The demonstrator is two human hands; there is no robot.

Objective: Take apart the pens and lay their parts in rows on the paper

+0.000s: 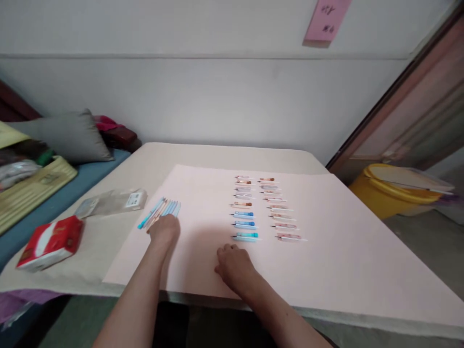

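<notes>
My left hand point(165, 233) reaches over a loose bunch of slim pens point(159, 210) in blue, teal and brownish tones, touching or just above their near ends. Its fingers are hidden behind the back of the hand. My right hand point(235, 267) rests on the pale pink sheet point(203, 188) with its fingers curled in, and no pen shows sticking out of it. Just beyond it lies a column of slim pens, the nearest a teal pen point(246, 236). To its right is a second column, ending nearest me in a pink pen point(289, 237). Both columns lie roughly crosswise.
On the left of the table point(221, 152) lie a clear plastic sleeve point(112, 202) and a red tissue pack point(50, 243). A bed with a grey pillow point(67, 137) adjoins the left side. A yellow bin point(384, 193) stands at the right, and a white wall point(217, 101) closes the back.
</notes>
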